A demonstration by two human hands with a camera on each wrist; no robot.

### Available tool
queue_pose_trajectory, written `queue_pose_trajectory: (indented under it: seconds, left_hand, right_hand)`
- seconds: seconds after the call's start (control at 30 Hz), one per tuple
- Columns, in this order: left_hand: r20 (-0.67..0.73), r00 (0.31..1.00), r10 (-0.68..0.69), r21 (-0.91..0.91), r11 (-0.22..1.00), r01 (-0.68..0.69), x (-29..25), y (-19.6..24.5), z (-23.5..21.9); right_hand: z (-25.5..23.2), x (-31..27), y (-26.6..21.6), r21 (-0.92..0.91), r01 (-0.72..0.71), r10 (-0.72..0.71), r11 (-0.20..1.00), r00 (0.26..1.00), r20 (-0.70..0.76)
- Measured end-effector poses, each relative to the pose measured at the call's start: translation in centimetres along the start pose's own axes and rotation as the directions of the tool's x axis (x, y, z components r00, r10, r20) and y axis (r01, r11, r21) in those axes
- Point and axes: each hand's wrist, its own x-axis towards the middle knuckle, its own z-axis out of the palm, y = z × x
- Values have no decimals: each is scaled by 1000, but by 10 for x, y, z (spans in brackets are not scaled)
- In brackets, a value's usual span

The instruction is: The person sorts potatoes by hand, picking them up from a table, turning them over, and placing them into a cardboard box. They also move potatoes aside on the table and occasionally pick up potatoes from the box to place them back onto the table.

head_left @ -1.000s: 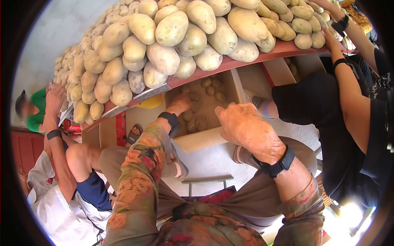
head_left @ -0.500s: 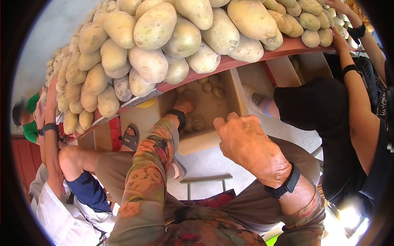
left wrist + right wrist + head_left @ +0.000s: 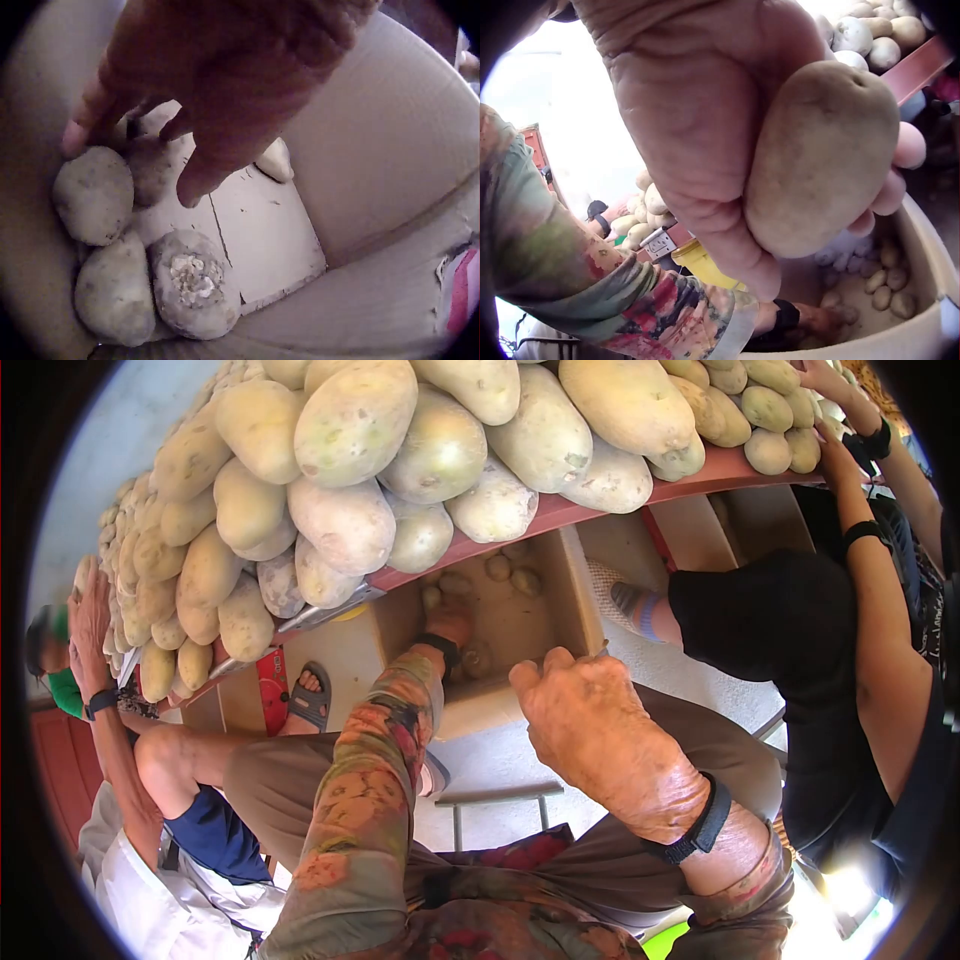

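My left hand (image 3: 448, 624) is down inside a cardboard box (image 3: 490, 712), its wristband level with the front wall. In the left wrist view its fingers spread over a shaded potato (image 3: 150, 171), thumb apart, while a fingertip comes right to the edge of a paler potato (image 3: 94, 195). Two more lie below, one of them a potato with a rough, broken patch (image 3: 193, 283). Above the box's near right corner, my right hand (image 3: 595, 725) grips a large smooth potato (image 3: 821, 161), which the back of the hand hides in the head view.
A big heap of potatoes (image 3: 345, 525) covers the red-edged table (image 3: 480, 545) over the box. At the right sits a person in black (image 3: 800, 650), arms reaching to the heap; another person's knee (image 3: 170, 760) is at the left. A sandalled foot (image 3: 308, 700) stands left of the box.
My left hand has gone lower into the box. The right hand has dropped slightly, still gripping. The head view has shifted, bringing the heap nearer.
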Motion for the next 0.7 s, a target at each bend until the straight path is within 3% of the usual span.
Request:
queue_pose_trajectory:
  seconds: [0.1, 0.2, 0.3, 0.4, 0.47, 0.5, 0.57, 0.6, 0.7]
  left_hand:
    - [148, 981, 126, 53, 989, -135, -10, 5, -25]
    - [299, 952, 60, -139, 990, -19, -11, 3, -31]
    - [114, 989, 93, -52, 995, -88, -14, 2, -21]
    - [198, 974, 106, -126, 989, -82, -14, 4, -38]
    - [229, 960, 161, -223, 969, -110, 19, -10, 14]
    - [243, 951, 192, -270, 955, -123, 25, -13, 18]
    - [133, 976, 170, -206, 968, -141, 28, -15, 31]
    - [77, 984, 161, -173, 974, -146, 23, -15, 28]
    - [132, 990, 46, -86, 996, -35, -7, 2, -30]
  right_hand:
    - [2, -1, 1, 20, 23, -22, 1000, 999, -32]
    - [3, -2, -1, 58, 31, -31, 998, 1000, -5]
    - [10, -1, -4, 84, 28, -30, 996, 999, 26]
    - [14, -1, -6, 70, 18, -21, 997, 999, 41]
    - [14, -2, -7, 70, 10, -12, 998, 999, 31]
    - [14, -1, -7, 64, 4, -7, 998, 999, 44]
    - [12, 0, -7, 54, -6, 2, 999, 997, 74]
    - [12, 1, -7, 59, -2, -2, 998, 997, 73]
    - [10, 2, -7, 77, 1, -8, 997, 997, 81]
